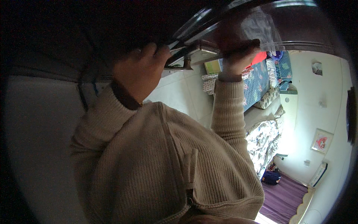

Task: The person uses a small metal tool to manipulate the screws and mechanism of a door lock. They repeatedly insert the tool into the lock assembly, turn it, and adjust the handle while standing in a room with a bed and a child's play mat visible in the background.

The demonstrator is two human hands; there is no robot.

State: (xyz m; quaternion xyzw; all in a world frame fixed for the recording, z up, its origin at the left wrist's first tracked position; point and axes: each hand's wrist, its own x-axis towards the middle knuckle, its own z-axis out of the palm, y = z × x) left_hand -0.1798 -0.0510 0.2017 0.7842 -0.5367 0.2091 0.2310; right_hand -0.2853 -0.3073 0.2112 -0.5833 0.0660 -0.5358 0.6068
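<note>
the person's left hand point(140, 71) is raised near the top of the view, its fingers curled shut around the edge of a clear, glossy sheet of glass or plastic in a thin metal frame point(209, 26) that spans the upper part of the scene. the thumb presses against the frame's lower edge, just beside a small metal bracket point(186, 61). the right hand point(235, 56) is up as well, a little to the right of the left one, and its fingers are wrapped closed over the same framed sheet, seen partly through the clear material. both arms wear the ribbed sleeves of a beige knitted zip cardigan point(167, 160), which fills the near and middle part of the view; a dark brown cuff point(125, 97) shows at the left wrist.

the framed sheet sits high and far, between the two hands and reaching on to the right, tilted so that light glints off it.

to the right, well away from the hands, lies a bed with a blue patterned cover point(257, 82) and a floral quilt point(263, 142). a pale tiled floor point(182, 93) shows between the arms. a purple mat point(283, 198) lies at the near right, and a small framed picture point(321, 141) hangs on the pale wall point(317, 112).
</note>
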